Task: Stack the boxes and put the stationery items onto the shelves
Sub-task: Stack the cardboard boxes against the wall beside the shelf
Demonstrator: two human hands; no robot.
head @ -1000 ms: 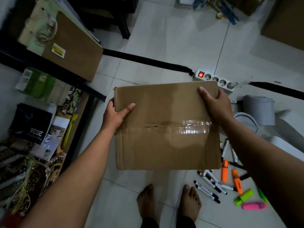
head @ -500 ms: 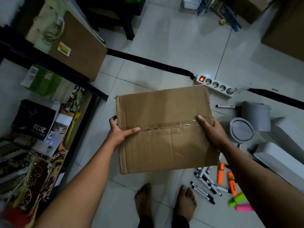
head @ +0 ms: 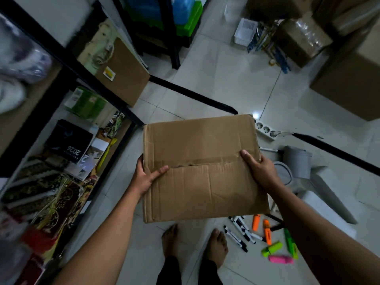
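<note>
box [head: 202, 167] hiding power strip's [head: 265, 129] switch

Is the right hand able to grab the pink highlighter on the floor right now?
Probably not yet. The right hand is gripping the cardboard box together with the left hand, and the pink highlighter lies low on the floor beside the feet.

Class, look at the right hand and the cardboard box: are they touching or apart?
Touching. The head view shows the right hand gripping the cardboard box at its right edge, thumb pressed flat on the top.
</note>
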